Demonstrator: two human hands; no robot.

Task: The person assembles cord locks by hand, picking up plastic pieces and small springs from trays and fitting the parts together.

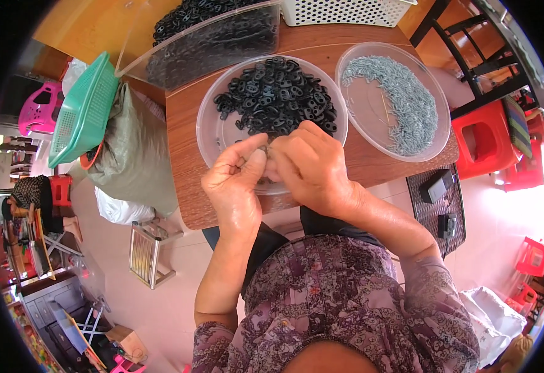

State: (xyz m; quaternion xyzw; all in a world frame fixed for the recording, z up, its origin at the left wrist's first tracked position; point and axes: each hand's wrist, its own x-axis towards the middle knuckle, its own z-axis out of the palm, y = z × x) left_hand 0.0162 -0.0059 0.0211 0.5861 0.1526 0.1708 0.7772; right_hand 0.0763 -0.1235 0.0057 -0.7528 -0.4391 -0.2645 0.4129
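Observation:
My left hand [237, 177] and my right hand [314, 163] meet over the near rim of a round clear plastic tub [206, 124]. Both are closed, thumbs and forefingers pinched together around something small that the fingers hide. Heaped in the tub are many small black plastic pieces with holes [278, 93]. Right of it, a second round clear tub [362, 127] holds a curved pile of small grey-blue slender pieces [408, 105], with a thin stick [385, 109] lying among them.
Both tubs stand on a brown wooden table [188, 180]. Behind them are a clear bin [222, 53] of black pieces and a white perforated basket [346, 12]. A green basket [85, 112] and a large sack [138, 155] flank the left side; red stools [483, 140] stand right.

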